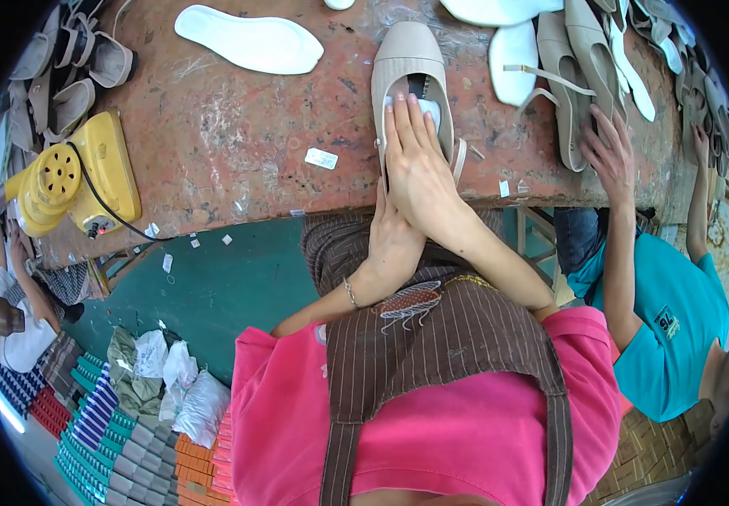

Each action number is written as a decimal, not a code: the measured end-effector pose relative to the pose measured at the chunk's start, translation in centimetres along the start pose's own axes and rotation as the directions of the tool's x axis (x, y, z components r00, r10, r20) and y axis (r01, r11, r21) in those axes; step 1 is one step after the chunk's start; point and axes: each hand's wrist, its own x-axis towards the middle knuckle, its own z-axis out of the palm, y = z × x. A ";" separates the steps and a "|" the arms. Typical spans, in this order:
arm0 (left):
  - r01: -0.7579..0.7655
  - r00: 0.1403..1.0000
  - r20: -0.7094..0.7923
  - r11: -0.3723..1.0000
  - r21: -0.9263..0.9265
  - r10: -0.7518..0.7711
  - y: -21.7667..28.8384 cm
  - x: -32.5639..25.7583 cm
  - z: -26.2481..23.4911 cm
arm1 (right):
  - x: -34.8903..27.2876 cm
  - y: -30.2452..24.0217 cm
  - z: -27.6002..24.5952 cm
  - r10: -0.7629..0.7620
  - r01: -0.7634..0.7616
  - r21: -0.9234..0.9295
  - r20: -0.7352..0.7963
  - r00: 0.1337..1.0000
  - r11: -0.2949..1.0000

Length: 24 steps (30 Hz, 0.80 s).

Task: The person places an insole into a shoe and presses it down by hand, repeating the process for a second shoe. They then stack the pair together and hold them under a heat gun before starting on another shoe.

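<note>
While the right hand (416, 160) lies flat and open, fingers together, over the mouth of a beige shoe (409, 63), it presses a white insole (433, 111) down inside; only a corner of that insole shows past the fingers. The shoe sits toe away from the person at about 12 o'clock on the reddish-brown workbench (238, 143), heel at the near edge. I judge this lets the palm bear straight down.

The left hand (395, 240) crosses under the right wrist, at 6 o'clock from the shoe's heel. It is cupped against the heel end, apparently bracing it; the wrist hides its fingers, so I cannot tell whether they grip.

Loose white insole (250, 40): 10 o'clock from the shoe, well apart, lying flat. More beige shoes and white insoles (560, 59) are heaped at 2 o'clock, within reach of a co-worker's hand (610, 156) resting on them; that person wears a teal shirt (664, 333).

Yellow machine (78, 177) with black cord: 9 o'clock, at the bench's left end, beside a pile of grey-beige shoe parts (65, 67).

Labels: small white rectangular tag (321, 158) on the bench, just left of the shoe's heel; smaller white paper scraps along the near edge. Print unreadable.

Packages: below the bench at 7 o'clock, rows of flat bundles (111, 438) in green, orange, red and striped blue, with a few clear plastic bags (180, 379) on top.
</note>
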 end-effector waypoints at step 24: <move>-0.013 0.997 0.081 0.957 0.290 -0.011 0.7 0.3 0.5 | 2.8 1.3 -0.6 -0.033 0.014 -0.186 -0.098 0.995 0.983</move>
